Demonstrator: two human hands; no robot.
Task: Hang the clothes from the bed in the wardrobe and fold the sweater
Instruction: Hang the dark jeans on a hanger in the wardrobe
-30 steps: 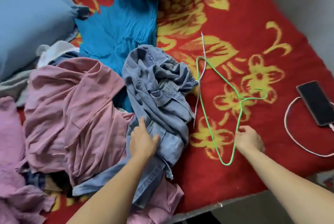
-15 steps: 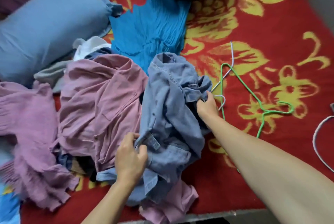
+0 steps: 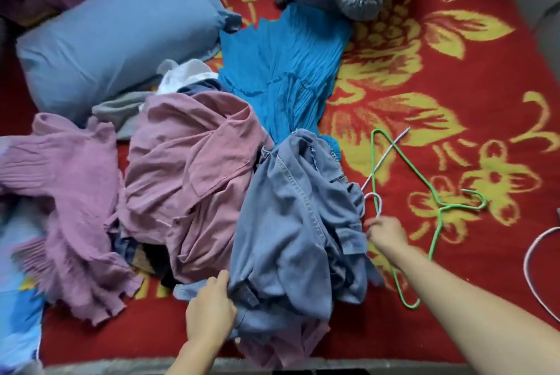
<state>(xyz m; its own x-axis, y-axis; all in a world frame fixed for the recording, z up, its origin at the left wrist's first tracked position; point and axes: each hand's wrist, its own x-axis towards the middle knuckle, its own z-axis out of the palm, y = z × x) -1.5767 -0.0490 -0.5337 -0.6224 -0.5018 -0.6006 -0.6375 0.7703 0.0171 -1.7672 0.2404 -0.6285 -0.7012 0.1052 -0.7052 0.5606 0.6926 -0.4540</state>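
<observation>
The denim shirt [image 3: 297, 223] lies crumpled on the bed [image 3: 454, 71], against the pink shirt [image 3: 188, 168]; its hem is gripped by the left hand [image 3: 212, 311]; the right hand [image 3: 386, 230] is blurred at the hook of the white hanger [image 3: 386, 158], so its grasp cannot be told; that hanger is crossed with the green hanger [image 3: 439, 206], so both may be dragged up tangled.

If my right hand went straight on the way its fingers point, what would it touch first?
Probably the hook of the thin white wire hanger, lying just ahead of the right hand, beside the crumpled blue-grey denim shirt. Motion blur hides whether they already touch.
</observation>
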